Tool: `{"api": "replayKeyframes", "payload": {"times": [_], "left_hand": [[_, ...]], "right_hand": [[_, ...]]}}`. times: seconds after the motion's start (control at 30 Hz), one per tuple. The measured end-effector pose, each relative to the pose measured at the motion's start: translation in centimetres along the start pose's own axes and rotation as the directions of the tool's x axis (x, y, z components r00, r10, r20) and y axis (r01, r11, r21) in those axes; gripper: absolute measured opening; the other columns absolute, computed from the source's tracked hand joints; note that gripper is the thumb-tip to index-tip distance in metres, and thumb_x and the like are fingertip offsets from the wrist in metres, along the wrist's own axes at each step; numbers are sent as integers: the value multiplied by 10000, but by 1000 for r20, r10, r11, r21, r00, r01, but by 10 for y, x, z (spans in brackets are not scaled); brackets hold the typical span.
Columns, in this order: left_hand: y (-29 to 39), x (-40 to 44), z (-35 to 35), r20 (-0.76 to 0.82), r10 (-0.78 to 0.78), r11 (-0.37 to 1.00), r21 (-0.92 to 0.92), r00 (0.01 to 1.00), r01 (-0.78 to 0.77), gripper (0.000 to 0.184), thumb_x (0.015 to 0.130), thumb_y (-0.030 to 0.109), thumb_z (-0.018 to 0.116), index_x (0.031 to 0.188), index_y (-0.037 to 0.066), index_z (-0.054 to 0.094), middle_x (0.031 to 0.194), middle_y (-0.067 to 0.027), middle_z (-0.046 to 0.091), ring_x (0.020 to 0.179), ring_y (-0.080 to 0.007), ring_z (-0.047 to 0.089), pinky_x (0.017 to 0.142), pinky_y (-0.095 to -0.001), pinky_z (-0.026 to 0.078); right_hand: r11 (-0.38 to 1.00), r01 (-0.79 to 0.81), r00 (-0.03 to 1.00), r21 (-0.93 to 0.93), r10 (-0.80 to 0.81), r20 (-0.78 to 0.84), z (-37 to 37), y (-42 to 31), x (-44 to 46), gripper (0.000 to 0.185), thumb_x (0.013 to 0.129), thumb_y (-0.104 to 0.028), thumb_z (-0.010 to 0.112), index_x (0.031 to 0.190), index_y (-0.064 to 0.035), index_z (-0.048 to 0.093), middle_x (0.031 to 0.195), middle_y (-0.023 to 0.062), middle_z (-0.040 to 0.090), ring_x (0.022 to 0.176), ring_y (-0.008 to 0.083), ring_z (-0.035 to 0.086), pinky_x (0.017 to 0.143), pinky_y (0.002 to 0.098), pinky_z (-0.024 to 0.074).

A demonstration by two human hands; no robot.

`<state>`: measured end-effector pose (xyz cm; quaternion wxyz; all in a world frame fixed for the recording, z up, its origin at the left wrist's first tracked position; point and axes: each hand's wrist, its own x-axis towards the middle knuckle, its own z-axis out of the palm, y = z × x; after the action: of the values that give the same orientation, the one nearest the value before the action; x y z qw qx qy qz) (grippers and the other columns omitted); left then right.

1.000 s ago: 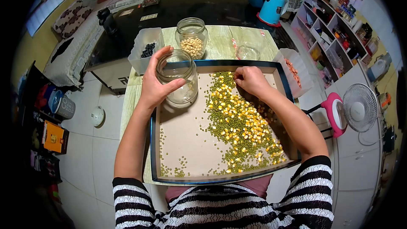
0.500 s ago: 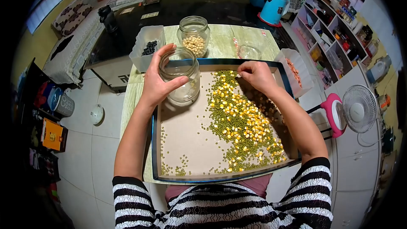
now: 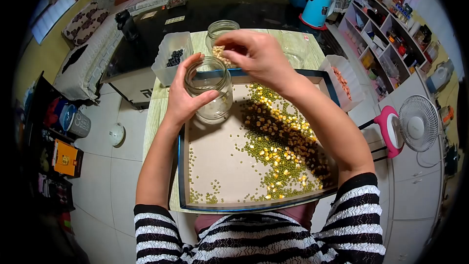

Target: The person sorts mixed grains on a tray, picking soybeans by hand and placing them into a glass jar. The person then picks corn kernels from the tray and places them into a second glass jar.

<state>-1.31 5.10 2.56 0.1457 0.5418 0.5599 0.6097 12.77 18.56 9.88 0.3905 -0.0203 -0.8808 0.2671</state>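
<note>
My left hand is wrapped round a clear glass jar that stands near the back left of a shallow tray. A few kernels show faintly inside the jar. Just above and right of the jar's mouth is my right hand, its fingers pinched together. Whatever lies between those fingertips is hidden. Below my right forearm, green mung beans and yellow-white corn kernels lie mixed across the tray's middle and right, partly in shadow.
Behind the tray stands a second glass jar with pale beans. A plastic container of black beans is at its left, another container with pinkish peanuts at the right. A clear glass dish sits behind my right wrist. Farther right is a fan.
My right hand has moved left and up from the tray's back edge to beside the jar's mouth, fingers still pinched. My left hand keeps its hold on the jar.
</note>
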Motion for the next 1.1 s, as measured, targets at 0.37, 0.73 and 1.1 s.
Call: {"api": "replayKeyframes", "payload": {"times": [0.37,0.73,1.1], "left_hand": [[0,0,1,0,5,999,-36,1000,-5,867,606,287,782,1304,12,348,1282,-115,434,1221,-215,390,1042,-362,271],[-3,0,1,2,19,999,-30,1000,-19,877,605,288,791,1306,11,342,1289,-122,428,1220,-215,390,1048,-358,265],[0,0,0,3,4,1000,-24,1000,-4,857,613,289,782,1306,26,350,1294,-107,427,1223,-209,389,1045,-360,260]], "right_hand": [[935,-185,874,-302,297,385,0,83,-77,176,674,-36,598,840,-34,659,788,150,637,737,302,616,680,358,493],[842,-402,719,-361,534,445,-15,77,-81,92,663,-51,621,753,-34,629,722,113,633,693,255,612,647,340,477],[794,-571,680,-210,600,421,-27,69,-65,123,728,-81,630,832,-26,666,750,94,661,675,183,621,652,289,485]]}}
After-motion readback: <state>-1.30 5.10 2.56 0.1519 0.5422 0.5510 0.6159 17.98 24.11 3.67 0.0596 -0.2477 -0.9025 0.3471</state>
